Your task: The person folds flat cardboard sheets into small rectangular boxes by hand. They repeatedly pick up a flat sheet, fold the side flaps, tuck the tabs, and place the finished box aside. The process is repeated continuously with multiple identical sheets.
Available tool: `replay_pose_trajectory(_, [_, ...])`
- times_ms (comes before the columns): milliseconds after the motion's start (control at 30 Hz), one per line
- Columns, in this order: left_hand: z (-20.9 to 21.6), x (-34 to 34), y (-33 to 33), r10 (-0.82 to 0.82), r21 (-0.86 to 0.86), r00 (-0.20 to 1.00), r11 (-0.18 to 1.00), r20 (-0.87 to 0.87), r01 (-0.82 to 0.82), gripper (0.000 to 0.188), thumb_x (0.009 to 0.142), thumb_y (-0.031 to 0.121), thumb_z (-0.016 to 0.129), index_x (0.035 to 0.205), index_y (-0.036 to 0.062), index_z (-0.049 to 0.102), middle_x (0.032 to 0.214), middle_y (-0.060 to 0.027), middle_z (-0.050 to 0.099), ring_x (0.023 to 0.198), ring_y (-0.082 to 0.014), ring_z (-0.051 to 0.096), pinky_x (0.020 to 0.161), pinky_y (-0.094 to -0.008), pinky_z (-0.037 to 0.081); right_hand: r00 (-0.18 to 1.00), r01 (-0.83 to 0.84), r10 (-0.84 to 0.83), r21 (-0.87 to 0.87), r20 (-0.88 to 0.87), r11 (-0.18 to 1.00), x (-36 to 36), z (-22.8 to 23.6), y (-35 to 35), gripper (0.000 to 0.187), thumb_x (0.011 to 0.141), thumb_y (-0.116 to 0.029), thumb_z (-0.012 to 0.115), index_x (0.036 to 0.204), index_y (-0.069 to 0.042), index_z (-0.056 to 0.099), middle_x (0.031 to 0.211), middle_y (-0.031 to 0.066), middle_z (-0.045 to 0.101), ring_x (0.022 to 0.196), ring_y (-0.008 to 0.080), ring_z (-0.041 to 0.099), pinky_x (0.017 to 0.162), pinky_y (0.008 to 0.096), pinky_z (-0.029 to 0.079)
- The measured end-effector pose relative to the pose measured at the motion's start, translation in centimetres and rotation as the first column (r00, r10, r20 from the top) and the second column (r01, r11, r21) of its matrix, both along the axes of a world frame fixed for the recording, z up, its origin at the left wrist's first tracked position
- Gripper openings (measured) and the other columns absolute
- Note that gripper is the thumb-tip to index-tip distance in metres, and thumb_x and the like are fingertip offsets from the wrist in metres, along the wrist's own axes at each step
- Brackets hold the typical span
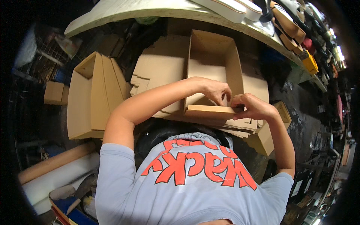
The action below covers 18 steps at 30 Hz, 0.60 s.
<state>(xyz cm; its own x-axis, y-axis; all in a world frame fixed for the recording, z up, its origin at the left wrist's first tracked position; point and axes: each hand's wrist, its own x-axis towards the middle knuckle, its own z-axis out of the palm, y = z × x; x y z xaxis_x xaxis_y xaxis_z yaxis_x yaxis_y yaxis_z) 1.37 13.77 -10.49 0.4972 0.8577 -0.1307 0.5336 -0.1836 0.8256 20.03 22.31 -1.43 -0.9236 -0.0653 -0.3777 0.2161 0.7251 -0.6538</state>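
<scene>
An open brown cardboard box [215, 47] lies lengthwise in front of me, its near end wall [210, 109] folded up towards my body. My right hand [255, 107] grips the near right corner of that wall, thumb on the near side and fingers bent over the edge. Reaching inside the box, my left hand [216, 91] hangs beside the same corner. Its fingers are bent downward with a gap between them, and no held thing shows there. Beneath the box is a stack of flat cardboard blanks [161, 62], spreading out on both sides.
Several nested cardboard boxes [90, 97] stand at the left, and another box [268, 137] sits low at the right. A pale tabletop [150, 9] crosses the far side, with shoes [225, 9] on it. Rolled material [62, 174] lies at the lower left.
</scene>
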Motion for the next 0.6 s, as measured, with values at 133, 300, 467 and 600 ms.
replay_pose_trajectory(133, [-0.1, 0.0, -0.9, 0.101, 0.144, 0.967, 0.987, -0.233, -0.068, 0.067, 0.076, 0.056, 0.071, 0.109, -0.0020, 0.068, 0.092, -0.0209, 0.070, 0.085, -0.0334, 0.068, 0.073, -0.0413, 0.053, 0.983, 0.183, -0.182, -0.050, 0.025, 0.982, 0.8, 0.0, -1.0, 0.030, 0.074, -0.015, 0.083, 0.089, 0.002, 0.064, 0.079, 0.0083, 0.062, 0.071, 0.0189, 0.058, 0.064, 0.0335, 0.047])
replay_pose_trajectory(300, [0.8, 0.8, -1.7, 0.108, 0.262, 0.927, 0.965, -0.358, -0.012, 0.070, 0.075, 0.066, 0.067, 0.097, -0.0002, 0.070, 0.093, -0.0224, 0.070, 0.090, -0.0390, 0.067, 0.077, -0.0465, 0.053, 0.969, 0.236, -0.241, -0.083, -0.055, 0.968, 1.5, -0.1, -1.9, 0.031, 0.074, -0.019, 0.084, 0.089, 0.002, 0.067, 0.081, 0.0079, 0.064, 0.075, 0.0187, 0.061, 0.064, 0.0322, 0.048])
replay_pose_trajectory(467, [0.2, 1.1, -1.8, 0.100, 0.288, 0.909, 0.957, -0.405, 0.023, 0.068, 0.077, 0.066, 0.066, 0.090, -0.0003, 0.070, 0.085, -0.0212, 0.070, 0.084, -0.0395, 0.067, 0.074, -0.0470, 0.053, 0.984, 0.177, -0.177, -0.099, 0.007, 0.979, 1.4, -0.1, -1.6, 0.033, 0.071, -0.022, 0.084, 0.088, 0.003, 0.070, 0.083, 0.0124, 0.067, 0.080, 0.0258, 0.064, 0.074, 0.0366, 0.048])
replay_pose_trajectory(600, [0.9, 0.8, -2.2, 0.155, 0.337, 0.932, 0.941, -0.327, -0.038, 0.063, 0.079, 0.062, 0.067, 0.086, -0.0011, 0.068, 0.084, -0.0220, 0.068, 0.083, -0.0396, 0.066, 0.072, -0.0472, 0.052, 0.990, 0.100, -0.102, -0.032, -0.095, 0.995, 1.5, -0.6, -1.7, 0.026, 0.074, -0.017, 0.081, 0.088, 0.002, 0.070, 0.081, 0.0134, 0.067, 0.079, 0.0287, 0.065, 0.073, 0.0384, 0.048])
